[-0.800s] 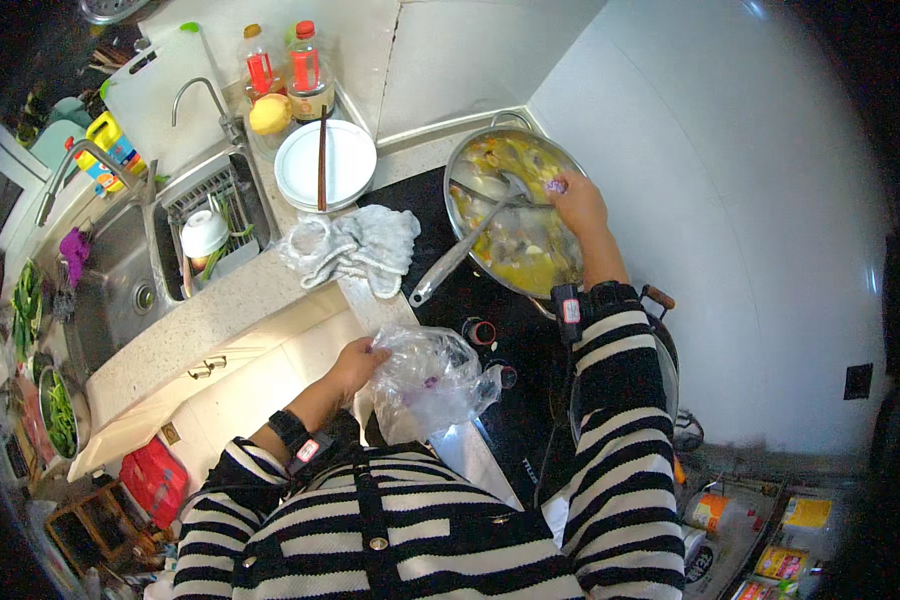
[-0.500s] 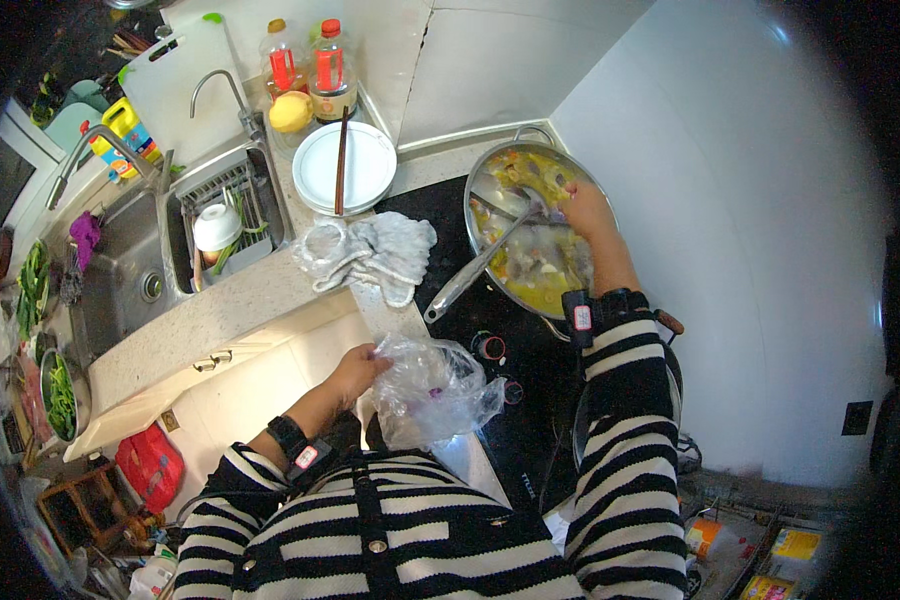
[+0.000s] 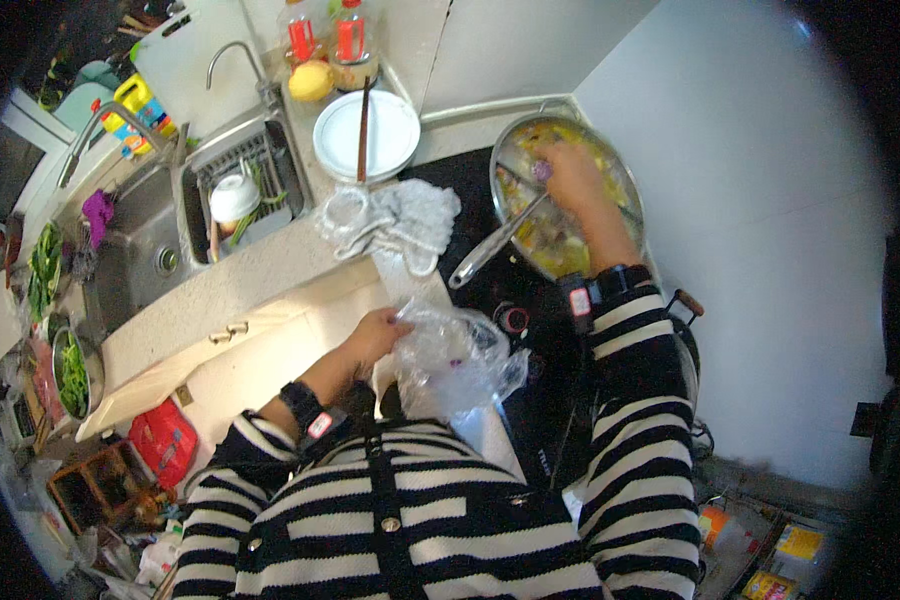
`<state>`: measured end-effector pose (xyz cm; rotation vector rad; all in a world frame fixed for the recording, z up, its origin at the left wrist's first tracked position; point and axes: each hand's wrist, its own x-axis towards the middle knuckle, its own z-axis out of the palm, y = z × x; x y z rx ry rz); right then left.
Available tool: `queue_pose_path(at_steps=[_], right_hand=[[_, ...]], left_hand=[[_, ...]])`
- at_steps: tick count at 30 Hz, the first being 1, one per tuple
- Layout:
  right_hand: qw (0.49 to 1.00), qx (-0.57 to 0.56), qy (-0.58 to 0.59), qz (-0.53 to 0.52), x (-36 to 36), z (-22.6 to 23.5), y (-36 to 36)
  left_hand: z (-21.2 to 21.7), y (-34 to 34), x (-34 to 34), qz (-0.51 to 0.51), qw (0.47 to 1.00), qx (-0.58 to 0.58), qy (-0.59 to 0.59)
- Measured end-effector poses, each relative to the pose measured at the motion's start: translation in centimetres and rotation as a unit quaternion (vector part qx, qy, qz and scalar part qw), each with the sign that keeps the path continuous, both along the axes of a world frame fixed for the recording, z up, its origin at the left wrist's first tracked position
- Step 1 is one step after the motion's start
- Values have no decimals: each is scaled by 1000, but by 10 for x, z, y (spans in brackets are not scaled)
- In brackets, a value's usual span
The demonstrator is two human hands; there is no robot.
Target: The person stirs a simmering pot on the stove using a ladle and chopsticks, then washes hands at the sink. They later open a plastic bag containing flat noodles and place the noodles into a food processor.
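Observation:
My left hand (image 3: 378,336) grips the gathered edge of a thin clear plastic bag (image 3: 460,362), which hangs over the counter edge and cooktop. A small purple bit shows inside the bag. Over the wide metal pan (image 3: 642,215) at the far right is my right hand (image 3: 575,182), fingers pinched on a small purple piece (image 3: 542,170) whose kind I cannot make out. Yellowish broth with mixed food (image 3: 560,245) fills the pan. A metal ladle (image 3: 490,250) rests in it, handle leaning out over the near left rim; my right hand hides part of its bowl end.
Left of the black cooktop (image 3: 460,180) lies a grey-white cloth (image 3: 410,220). Behind it are stacked white plates (image 3: 335,145) with chopsticks (image 3: 365,130) across. A double sink (image 3: 135,270) holds a rack with a white bowl (image 3: 234,198). A wooden-handled pot (image 3: 684,302) stands near my right forearm.
My right hand has shifted toward the far left part of the pan, and the purple piece now shows at its fingertips. My left hand keeps hold of the bag. The whole view has shifted slightly.

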<state>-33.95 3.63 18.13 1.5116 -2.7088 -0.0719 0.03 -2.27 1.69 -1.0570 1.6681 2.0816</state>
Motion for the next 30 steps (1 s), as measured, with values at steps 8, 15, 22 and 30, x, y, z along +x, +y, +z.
queue_pose_path(at_steps=[8, 15, 22, 30], right_hand=[[863, -199, -461, 50, 117, 12, 66], [915, 167, -367, -36, 241, -94, 133], [920, 144, -309, -194, 279, -116, 174], [934, -24, -243, -262, 290, -134, 169]], left_hand=[[7, 5, -2, 3, 998, 65, 13], [19, 13, -3, -30, 996, 74, 42], [12, 16, -1, 28, 996, 52, -67], [35, 35, 14, -65, 997, 21, -19]])
